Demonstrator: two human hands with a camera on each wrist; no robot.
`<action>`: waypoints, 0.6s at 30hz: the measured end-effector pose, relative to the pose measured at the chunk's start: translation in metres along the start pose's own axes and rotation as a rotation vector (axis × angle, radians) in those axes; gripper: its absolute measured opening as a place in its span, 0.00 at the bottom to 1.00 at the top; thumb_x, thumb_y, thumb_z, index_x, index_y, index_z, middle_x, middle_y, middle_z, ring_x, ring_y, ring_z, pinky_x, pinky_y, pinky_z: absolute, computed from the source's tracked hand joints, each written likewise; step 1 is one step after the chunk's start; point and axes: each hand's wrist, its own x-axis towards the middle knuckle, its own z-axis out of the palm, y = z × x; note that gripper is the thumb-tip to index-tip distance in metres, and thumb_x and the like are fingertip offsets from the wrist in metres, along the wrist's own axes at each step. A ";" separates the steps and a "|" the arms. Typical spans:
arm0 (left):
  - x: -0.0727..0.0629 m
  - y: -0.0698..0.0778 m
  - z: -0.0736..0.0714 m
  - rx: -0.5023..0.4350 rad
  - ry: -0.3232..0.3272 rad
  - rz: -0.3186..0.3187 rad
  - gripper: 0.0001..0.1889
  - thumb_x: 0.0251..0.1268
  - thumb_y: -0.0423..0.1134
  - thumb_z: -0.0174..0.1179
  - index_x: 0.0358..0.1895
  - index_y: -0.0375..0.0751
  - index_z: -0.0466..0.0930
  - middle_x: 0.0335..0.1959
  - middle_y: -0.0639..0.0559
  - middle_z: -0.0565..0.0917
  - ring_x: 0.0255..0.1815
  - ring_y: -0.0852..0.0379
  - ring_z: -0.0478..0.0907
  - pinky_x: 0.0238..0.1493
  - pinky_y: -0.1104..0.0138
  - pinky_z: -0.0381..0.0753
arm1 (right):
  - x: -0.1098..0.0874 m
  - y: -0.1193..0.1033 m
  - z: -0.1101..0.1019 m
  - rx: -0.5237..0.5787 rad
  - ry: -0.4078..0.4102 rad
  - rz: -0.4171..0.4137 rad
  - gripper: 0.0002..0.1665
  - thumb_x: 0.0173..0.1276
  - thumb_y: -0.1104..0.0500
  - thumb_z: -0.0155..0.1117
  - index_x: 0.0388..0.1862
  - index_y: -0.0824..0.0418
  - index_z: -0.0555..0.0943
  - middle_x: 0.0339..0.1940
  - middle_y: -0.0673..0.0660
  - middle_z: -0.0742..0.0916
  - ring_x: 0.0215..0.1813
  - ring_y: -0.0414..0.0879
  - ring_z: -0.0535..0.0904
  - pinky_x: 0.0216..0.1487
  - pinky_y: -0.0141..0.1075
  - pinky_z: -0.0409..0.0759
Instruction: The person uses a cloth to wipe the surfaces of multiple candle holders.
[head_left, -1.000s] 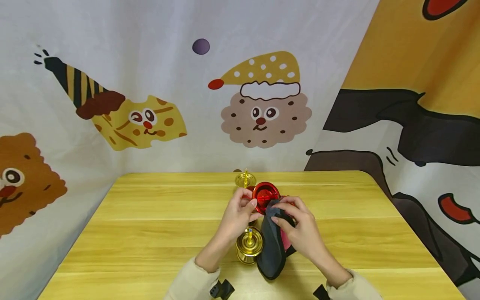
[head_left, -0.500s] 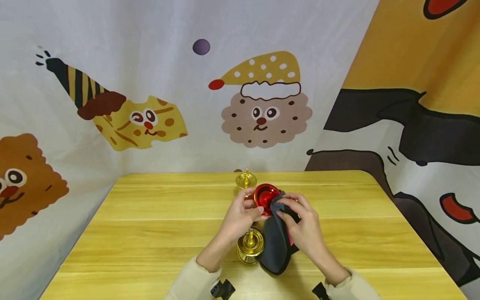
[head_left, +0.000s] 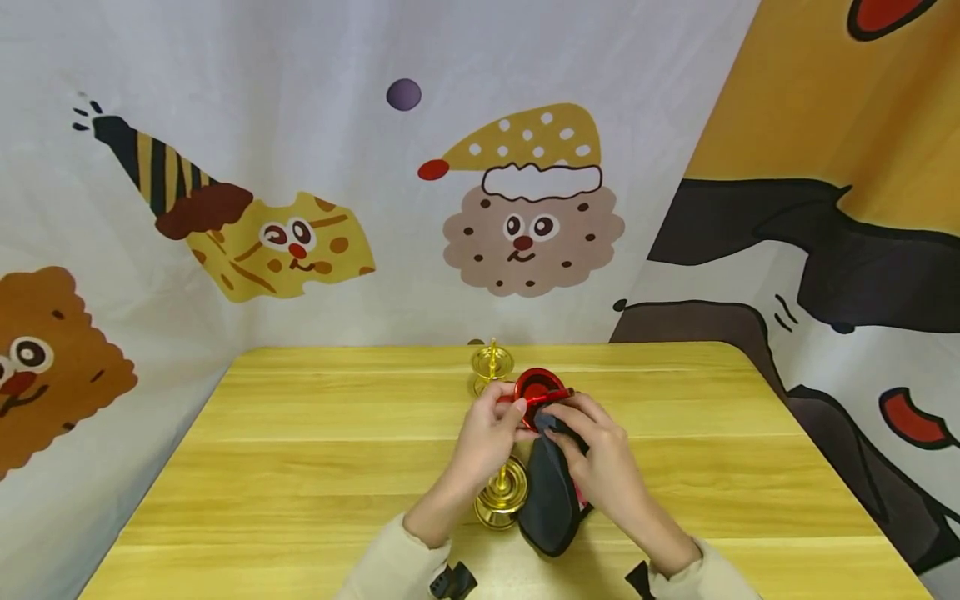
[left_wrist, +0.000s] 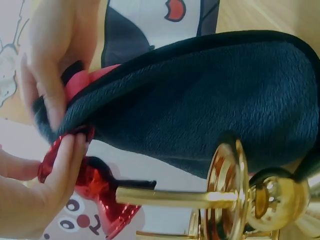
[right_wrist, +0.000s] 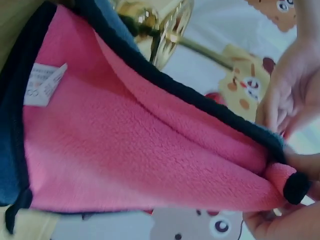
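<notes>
My left hand [head_left: 487,429] grips a shiny red candle holder [head_left: 537,385] above the table. The holder is tilted, its round dish facing up and a thin red spike showing across it. My right hand [head_left: 606,450] pinches a bunched end of a two-sided cleaning cloth [head_left: 551,504] against the dish's near side. The cloth's dark grey face hangs down in the left wrist view, and its pink face [right_wrist: 125,145], with a white label, fills the right wrist view. Fingers and cloth hide part of the holder. A gold candle holder [head_left: 501,493] stands upright beside the hanging cloth.
Another gold candle holder [head_left: 492,363] stands near the far edge of the wooden table [head_left: 315,467], behind my left hand. A printed cartoon curtain [head_left: 315,100] hangs behind the table.
The red candle holder has turned and shifted slightly right in my left hand, bringing its spike into view across the dish. My right hand's bunched cloth has moved a little lower along the dish.
</notes>
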 end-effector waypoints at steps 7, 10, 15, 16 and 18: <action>0.005 0.005 -0.016 -0.137 -0.072 -0.060 0.14 0.71 0.28 0.41 0.52 0.18 0.63 0.39 0.27 0.77 0.35 0.40 0.81 0.40 0.56 0.81 | 0.004 0.013 -0.018 0.088 0.079 0.077 0.22 0.43 0.80 0.68 0.37 0.64 0.81 0.41 0.56 0.82 0.40 0.45 0.79 0.38 0.20 0.76; 0.006 0.009 -0.023 -0.187 -0.070 -0.064 0.14 0.72 0.29 0.40 0.50 0.17 0.64 0.43 0.27 0.77 0.35 0.44 0.81 0.41 0.58 0.81 | 0.003 0.015 -0.024 0.237 0.103 0.121 0.21 0.45 0.82 0.65 0.38 0.66 0.79 0.41 0.60 0.81 0.36 0.41 0.76 0.28 0.20 0.74; 0.008 0.017 -0.027 -0.231 -0.048 -0.075 0.13 0.72 0.29 0.39 0.47 0.18 0.66 0.40 0.29 0.78 0.32 0.50 0.81 0.40 0.60 0.81 | 0.000 0.012 -0.021 0.468 0.091 0.096 0.22 0.46 0.86 0.60 0.40 0.72 0.77 0.41 0.67 0.78 0.40 0.40 0.76 0.33 0.23 0.78; 0.008 0.018 -0.027 -0.236 -0.051 -0.080 0.14 0.72 0.29 0.39 0.48 0.18 0.66 0.40 0.30 0.79 0.32 0.51 0.81 0.40 0.60 0.81 | -0.001 0.011 -0.019 0.490 0.084 0.085 0.22 0.46 0.87 0.60 0.40 0.72 0.76 0.41 0.67 0.78 0.42 0.40 0.77 0.35 0.24 0.78; 0.007 0.019 -0.025 -0.235 -0.069 -0.090 0.15 0.72 0.30 0.40 0.48 0.18 0.67 0.38 0.30 0.79 0.31 0.51 0.82 0.40 0.60 0.81 | -0.002 0.009 -0.015 0.517 0.077 0.064 0.22 0.46 0.87 0.59 0.40 0.72 0.76 0.41 0.68 0.78 0.44 0.41 0.77 0.39 0.25 0.79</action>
